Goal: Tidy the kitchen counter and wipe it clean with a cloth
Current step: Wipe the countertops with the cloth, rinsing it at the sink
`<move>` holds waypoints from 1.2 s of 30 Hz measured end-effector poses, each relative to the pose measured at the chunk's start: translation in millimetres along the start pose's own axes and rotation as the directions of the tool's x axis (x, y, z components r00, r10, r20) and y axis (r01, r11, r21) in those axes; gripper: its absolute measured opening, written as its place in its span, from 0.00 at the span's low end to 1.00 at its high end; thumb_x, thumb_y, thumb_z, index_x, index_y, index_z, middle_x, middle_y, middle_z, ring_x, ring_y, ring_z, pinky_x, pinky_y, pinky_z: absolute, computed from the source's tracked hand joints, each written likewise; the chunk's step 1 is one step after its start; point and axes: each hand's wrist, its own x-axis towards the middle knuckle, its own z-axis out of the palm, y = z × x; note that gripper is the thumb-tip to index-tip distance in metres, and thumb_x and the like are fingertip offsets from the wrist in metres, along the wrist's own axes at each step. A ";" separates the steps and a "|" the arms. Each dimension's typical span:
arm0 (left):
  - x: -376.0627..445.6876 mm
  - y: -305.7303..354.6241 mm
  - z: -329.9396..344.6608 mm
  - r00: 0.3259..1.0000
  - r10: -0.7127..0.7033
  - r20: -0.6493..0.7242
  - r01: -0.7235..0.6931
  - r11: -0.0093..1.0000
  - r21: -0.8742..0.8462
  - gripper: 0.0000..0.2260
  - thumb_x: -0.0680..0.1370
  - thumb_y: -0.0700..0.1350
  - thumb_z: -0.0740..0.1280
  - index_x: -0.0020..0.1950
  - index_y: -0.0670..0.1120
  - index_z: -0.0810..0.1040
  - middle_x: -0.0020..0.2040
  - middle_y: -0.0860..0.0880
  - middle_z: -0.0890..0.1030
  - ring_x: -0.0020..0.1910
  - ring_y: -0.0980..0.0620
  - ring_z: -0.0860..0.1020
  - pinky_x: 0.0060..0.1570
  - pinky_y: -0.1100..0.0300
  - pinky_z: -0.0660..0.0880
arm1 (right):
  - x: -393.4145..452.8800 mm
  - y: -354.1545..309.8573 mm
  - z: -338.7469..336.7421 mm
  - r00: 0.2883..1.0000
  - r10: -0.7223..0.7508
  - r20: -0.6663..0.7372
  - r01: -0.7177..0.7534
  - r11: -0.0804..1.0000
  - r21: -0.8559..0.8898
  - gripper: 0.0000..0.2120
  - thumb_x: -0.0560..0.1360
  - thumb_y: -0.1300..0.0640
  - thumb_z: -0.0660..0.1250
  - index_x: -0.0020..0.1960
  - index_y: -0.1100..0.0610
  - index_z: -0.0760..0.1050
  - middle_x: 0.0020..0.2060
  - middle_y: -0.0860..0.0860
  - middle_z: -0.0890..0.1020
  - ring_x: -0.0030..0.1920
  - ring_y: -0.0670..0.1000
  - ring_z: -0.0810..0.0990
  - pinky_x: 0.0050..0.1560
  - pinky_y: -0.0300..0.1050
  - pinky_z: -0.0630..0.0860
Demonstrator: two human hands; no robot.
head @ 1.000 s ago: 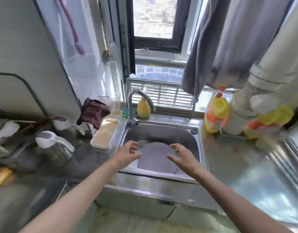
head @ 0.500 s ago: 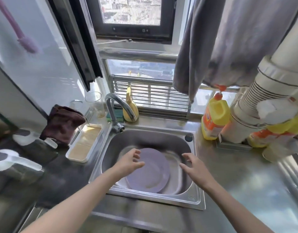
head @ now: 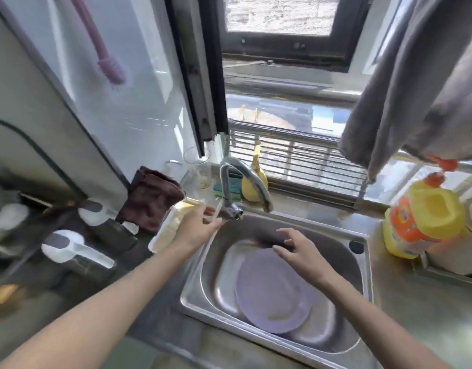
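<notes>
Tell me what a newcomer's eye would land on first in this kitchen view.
The purple plate lying in the steel sink stands out first, with the right hand spread open above it. The left hand reaches to the base of the tap. A bright yellow detergent bottle stands on the counter right of the sink.

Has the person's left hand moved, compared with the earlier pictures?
Yes. The left hand went from above the purple plate toward the base of the metal tap, at the sink's back left corner.
</notes>
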 end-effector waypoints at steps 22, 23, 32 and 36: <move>-5.6 -71.3 -111.9 0.860 -0.288 -0.422 0.250 0.957 -0.145 0.14 0.75 0.43 0.67 0.59 0.43 0.72 0.61 0.44 0.70 0.49 0.53 0.74 0.50 0.63 0.67 | 156.0 -171.5 158.9 0.957 0.208 0.203 -0.290 0.662 0.691 0.12 0.74 0.55 0.69 0.54 0.59 0.72 0.49 0.54 0.79 0.51 0.52 0.77 0.50 0.45 0.74; -7.0 -69.9 -112.9 0.860 -0.288 -0.422 0.246 0.957 -0.152 0.14 0.75 0.43 0.67 0.59 0.43 0.73 0.61 0.44 0.70 0.49 0.52 0.74 0.51 0.63 0.67 | 153.9 -174.3 155.3 0.975 0.178 0.136 -0.223 0.722 0.655 0.09 0.74 0.56 0.68 0.51 0.58 0.72 0.46 0.53 0.79 0.49 0.52 0.77 0.50 0.45 0.75; -13.6 -35.8 -151.2 0.885 -0.224 -0.407 0.124 0.958 -0.259 0.20 0.74 0.50 0.69 0.63 0.47 0.70 0.63 0.46 0.72 0.59 0.50 0.74 0.56 0.58 0.71 | 104.6 -235.9 79.0 0.887 -0.453 0.095 0.373 0.821 0.433 0.03 0.75 0.60 0.67 0.45 0.54 0.73 0.40 0.50 0.78 0.42 0.48 0.75 0.44 0.43 0.75; -28.3 2.0 -175.4 0.974 -0.042 -0.220 -0.039 0.935 -0.352 0.39 0.63 0.70 0.67 0.69 0.56 0.65 0.69 0.54 0.67 0.67 0.56 0.66 0.65 0.56 0.63 | 76.9 -252.2 31.0 0.830 -0.536 0.155 0.430 0.791 0.434 0.02 0.76 0.60 0.65 0.46 0.54 0.73 0.40 0.50 0.77 0.39 0.45 0.74 0.37 0.33 0.72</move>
